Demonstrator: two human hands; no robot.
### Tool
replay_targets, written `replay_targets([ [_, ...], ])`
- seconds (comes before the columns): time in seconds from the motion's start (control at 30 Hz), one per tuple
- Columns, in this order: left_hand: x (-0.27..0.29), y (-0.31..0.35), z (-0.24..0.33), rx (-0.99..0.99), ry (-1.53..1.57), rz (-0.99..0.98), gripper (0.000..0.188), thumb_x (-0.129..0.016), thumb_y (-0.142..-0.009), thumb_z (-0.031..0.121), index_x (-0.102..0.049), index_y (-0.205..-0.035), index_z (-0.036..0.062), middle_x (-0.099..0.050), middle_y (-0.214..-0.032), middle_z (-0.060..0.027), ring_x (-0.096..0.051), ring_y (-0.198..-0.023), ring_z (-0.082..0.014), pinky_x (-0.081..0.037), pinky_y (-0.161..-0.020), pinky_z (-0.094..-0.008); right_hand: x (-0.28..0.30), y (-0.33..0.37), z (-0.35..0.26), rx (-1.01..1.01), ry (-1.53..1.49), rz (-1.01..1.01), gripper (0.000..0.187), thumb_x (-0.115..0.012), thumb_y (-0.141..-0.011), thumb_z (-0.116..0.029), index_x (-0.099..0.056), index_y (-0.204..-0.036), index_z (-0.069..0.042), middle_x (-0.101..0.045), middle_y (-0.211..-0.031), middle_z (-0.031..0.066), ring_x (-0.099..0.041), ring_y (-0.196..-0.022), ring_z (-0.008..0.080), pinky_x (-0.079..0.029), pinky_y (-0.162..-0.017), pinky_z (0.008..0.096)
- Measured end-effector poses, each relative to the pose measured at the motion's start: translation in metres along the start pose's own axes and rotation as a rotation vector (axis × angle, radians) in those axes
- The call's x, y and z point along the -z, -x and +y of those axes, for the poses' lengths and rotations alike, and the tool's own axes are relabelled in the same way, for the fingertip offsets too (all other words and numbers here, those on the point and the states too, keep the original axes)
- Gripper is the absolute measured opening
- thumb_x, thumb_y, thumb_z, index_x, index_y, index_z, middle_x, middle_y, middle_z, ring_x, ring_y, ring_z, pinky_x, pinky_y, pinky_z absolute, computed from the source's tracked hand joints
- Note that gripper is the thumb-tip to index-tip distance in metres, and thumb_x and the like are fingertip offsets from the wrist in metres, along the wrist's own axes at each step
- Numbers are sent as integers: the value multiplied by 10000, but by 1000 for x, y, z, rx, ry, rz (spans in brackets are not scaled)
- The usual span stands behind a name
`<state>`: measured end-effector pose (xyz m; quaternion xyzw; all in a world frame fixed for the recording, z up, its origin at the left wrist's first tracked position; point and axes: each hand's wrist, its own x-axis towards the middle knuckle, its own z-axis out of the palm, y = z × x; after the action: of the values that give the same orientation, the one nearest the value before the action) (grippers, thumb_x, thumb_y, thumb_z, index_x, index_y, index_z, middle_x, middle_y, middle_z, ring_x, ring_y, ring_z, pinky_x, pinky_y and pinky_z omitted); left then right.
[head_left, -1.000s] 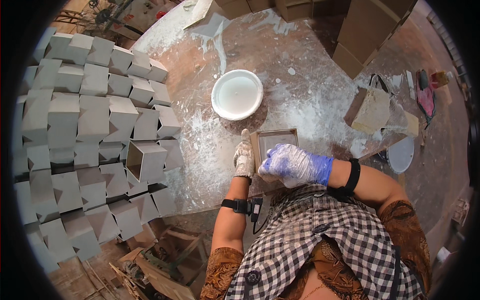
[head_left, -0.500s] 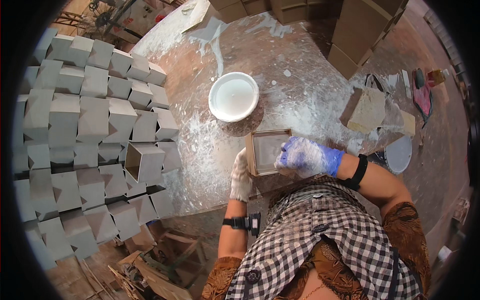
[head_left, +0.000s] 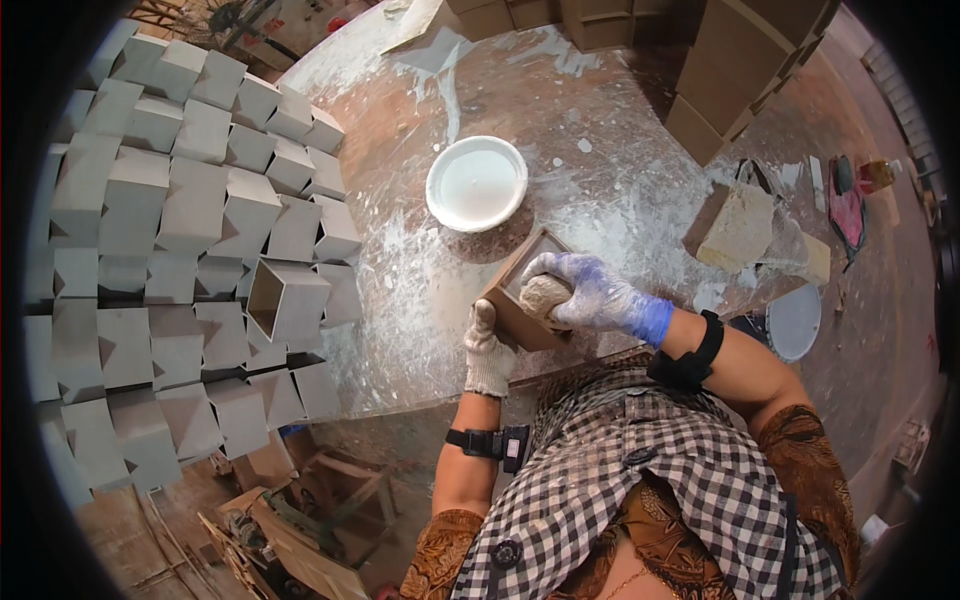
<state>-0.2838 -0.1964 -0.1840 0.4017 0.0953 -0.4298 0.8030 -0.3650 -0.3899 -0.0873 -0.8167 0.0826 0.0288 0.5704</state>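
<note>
At the worktop (head_left: pixel 400 290)'s near edge, the left hand (head_left: pixel 488 350) is bracing a brown box (head_left: pixel 525 318)

Near the checked apron (head_left: pixel 640 400), the left hand's fingers are holding the brown box by its left side, thumb lying along the wall. The right hand (head_left: pixel 595 290) is poising a pale wad (head_left: pixel 543 296) over the opening, its fingers closing round it; whether wad and box are touching, I cannot tell. Doing this well probably means bracing the box firmly, keeping the left thumb clear of the wad and pressing evenly, without flexing the walls.

Counting outward, one brown box and one wad are occupying the two hands. On the left, dozens of grey boxes (head_left: pixel 195 205) are standing stacked, overlapping too much for an exact count; one is clearly showing its hollow end. On the right, one pale disc (head_left: pixel 795 323), one lumpy bundle (head_left: pixel 740 235), one pink cloth (head_left: pixel 848 215) and one amber container (head_left: pixel 878 178) are lying. Beyond the hands, one white tub (head_left: pixel 470 225) is standing. At the far right, several cardboard boxes (head_left: pixel 735 75) are rising past the view's edge, leaving their total uncertain.
</note>
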Motion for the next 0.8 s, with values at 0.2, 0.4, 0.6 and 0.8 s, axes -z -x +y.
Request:
replay_targets([
  [0.2, -8, -9, 3, 193, 74, -5, 757, -596, -769, 551, -421, -1250, -7, -539, -1172, -207, -572, -1023, -311, -517, -854, -453, -6, -3, -4, 185, 542, -350, 294, -652, -631, -78, -596, -915, -129, -608, -853, 108, -596, -838, 275, -494, -740, 378],
  [0.4, 4, -39, 9, 220, 1, 78, 508, -630, -812, 405, -534, -1133, 23, -594, -1091, -144, -595, -997, -260, -524, -839, -437, 7, -6, 8, 431, 733, -538, 249, -676, -587, -84, -596, -821, -118, -572, -751, 104, -584, -816, 303, -486, -719, 407],
  [0.6, -5, -39, 22, 240, -100, 54, 519, -657, -784, 420, -550, -1103, 24, -603, -1073, -126, -598, -980, -253, -524, -841, -437, 33, 15, 28, 478, 664, -399, 178, -696, -607, -84, -608, -761, -102, -576, -765, 127, -605, -741, 319, -496, -648, 360],
  [0.8, -2, -43, 20, 248, -71, 50, 530, -654, -784, 432, -546, -1109, 27, -607, -1058, -121, -602, -973, -250, -535, -823, -421, 11, -2, 65, 80, -303, -9, 102, -606, -741, -60, -578, -840, -53, -611, -768, 119, -582, -677, 255, -477, -622, 317],
])
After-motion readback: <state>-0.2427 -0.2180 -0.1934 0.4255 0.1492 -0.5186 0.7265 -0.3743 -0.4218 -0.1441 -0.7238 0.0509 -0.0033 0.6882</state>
